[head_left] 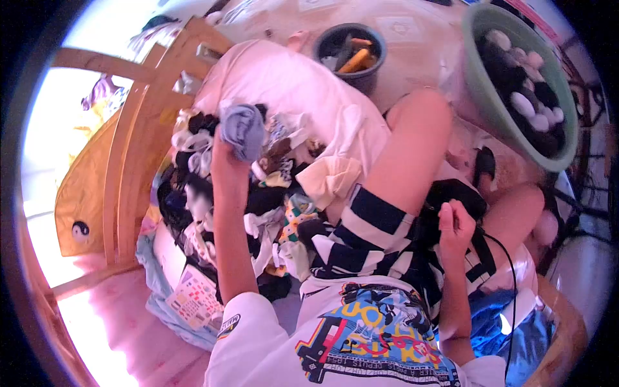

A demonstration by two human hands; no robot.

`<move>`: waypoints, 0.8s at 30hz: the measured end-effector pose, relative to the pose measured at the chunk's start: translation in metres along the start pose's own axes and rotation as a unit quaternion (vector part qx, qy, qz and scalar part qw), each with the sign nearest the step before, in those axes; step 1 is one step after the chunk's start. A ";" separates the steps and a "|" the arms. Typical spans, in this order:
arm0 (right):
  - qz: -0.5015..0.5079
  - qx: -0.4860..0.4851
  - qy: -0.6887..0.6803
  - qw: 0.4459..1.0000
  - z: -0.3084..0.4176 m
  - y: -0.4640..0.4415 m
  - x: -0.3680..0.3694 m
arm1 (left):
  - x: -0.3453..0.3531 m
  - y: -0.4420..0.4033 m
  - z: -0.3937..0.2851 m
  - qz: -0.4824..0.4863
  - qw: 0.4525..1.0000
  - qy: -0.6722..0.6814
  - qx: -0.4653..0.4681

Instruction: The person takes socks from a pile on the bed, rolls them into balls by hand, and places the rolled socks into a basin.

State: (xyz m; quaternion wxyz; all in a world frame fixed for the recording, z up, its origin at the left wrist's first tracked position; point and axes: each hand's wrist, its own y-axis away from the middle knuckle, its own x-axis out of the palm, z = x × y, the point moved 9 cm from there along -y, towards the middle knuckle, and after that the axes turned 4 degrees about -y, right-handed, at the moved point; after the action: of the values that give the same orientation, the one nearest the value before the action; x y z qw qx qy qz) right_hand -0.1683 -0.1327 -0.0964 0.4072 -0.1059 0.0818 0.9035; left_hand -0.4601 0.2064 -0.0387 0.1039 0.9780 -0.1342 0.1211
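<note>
A rolled grey-blue sock (245, 133) is in my left hand (225, 158), which is closed around its lower side. Below that hand spreads a heap of mixed socks (264, 193) in black, white, brown and patterned cloth. A cream sock (330, 180) lies at the heap's right edge, near my knee. Over my lap, my right hand (455, 226) is held up with its fingers curled in, and nothing shows in it. A thin black cord (506, 258) runs just to the right of this hand.
A green tub (474, 106) with rolled socks stands at the upper right. Near the top, a dark grey bucket (358, 80) holds orange and dark items. To the left is a wooden frame (138, 142). A pink cushioned surface (277, 71) lies behind the heap.
</note>
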 end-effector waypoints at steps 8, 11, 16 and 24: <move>0.013 -0.034 -0.038 0.999 0.049 0.001 -0.009 | 0.160 0.085 0.085 0.201 0.963 0.046 -0.176; -0.004 -0.033 -0.127 0.991 0.057 0.007 -0.014 | 0.189 0.108 0.102 0.213 0.964 -0.074 -0.140; 0.000 -0.034 -0.251 0.967 0.062 0.010 -0.017 | 0.224 0.144 0.133 0.272 0.936 -0.085 -0.206; -0.095 -0.021 -0.218 0.971 0.054 0.009 -0.045 | 0.281 0.169 0.100 0.364 0.834 -0.386 0.153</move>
State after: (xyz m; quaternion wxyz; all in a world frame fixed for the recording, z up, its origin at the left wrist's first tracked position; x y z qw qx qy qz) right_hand -0.1529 -0.1582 -0.0328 0.4970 0.0777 -0.0381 0.8634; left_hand -0.2251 -0.0433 -0.0303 -0.1591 0.8292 -0.4891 -0.2187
